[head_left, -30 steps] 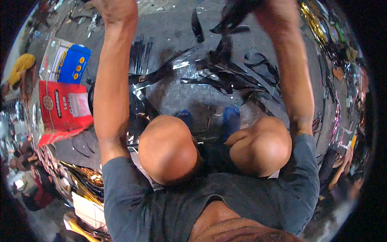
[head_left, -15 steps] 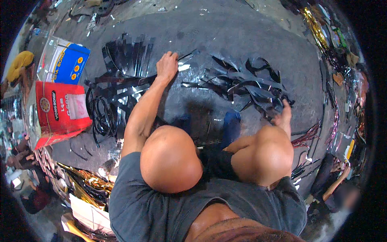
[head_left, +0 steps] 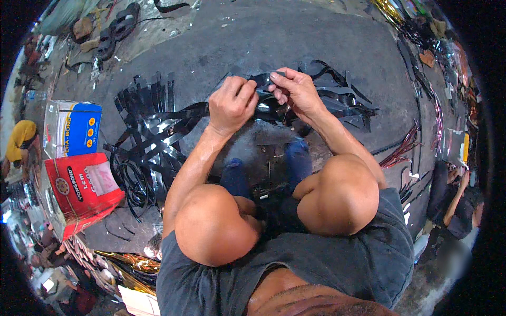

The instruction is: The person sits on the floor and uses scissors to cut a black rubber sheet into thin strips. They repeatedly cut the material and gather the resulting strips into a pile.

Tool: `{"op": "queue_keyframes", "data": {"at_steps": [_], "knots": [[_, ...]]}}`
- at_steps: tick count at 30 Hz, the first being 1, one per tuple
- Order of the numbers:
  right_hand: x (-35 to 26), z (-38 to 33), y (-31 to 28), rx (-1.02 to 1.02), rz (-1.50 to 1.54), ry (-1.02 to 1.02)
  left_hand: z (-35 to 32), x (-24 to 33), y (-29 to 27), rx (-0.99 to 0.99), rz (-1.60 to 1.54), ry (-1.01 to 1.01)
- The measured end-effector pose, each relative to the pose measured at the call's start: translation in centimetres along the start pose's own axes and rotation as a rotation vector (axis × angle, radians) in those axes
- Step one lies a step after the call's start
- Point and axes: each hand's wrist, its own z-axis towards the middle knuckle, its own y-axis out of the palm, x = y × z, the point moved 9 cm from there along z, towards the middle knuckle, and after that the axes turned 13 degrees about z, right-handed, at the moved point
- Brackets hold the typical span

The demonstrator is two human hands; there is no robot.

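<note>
Both my hands are close together above the dark mat, over glossy black strips. My left hand (head_left: 233,104) is closed with curled fingers on a black strip (head_left: 187,112) that trails off leftward. Beside it, my right hand (head_left: 299,94) pinches a short dark strip end (head_left: 276,78) between thumb and fingertips. Under and beyond the right hand lies a loose tangle of black strips (head_left: 345,99). More black strips (head_left: 145,100) lie crossed and woven together on the left. What sits inside the left fist is hidden by its fingers.
A red box (head_left: 79,192) and a blue-and-white box (head_left: 81,129) stand at the left, near a coil of black strip (head_left: 129,181). Sandals (head_left: 117,31) lie at the far left. Red shiny strips (head_left: 403,147) are on the right. Other people (head_left: 22,141) sit around the edges.
My right hand has come from the right side to the middle and now pinches a strip near my left hand. The loose strips have shifted toward the middle. The view has turned slightly.
</note>
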Motion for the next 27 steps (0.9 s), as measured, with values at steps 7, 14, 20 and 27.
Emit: {"op": "queue_keyframes", "data": {"at_steps": [7,14,20,27], "knots": [[1.0,-0.9,1.4,-0.082,0.036,0.017,-2.8,-2.2,4.8,-0.420,-0.669,-0.786],[0.2,-0.5,0.0,0.003,-0.025,0.019,-1.8,-4.3,0.1,-0.317,-0.304,-0.546],[-7.6,-1.5,-21.0,0.592,0.108,-0.041,-16.2,-26.4,-6.6,0.327,-0.936,-1.572],[-18.5,-6.9,-43.0,1.079,0.097,-0.418,-36.7,-49.8,-29.4,1.022,-0.654,-1.744]]}}
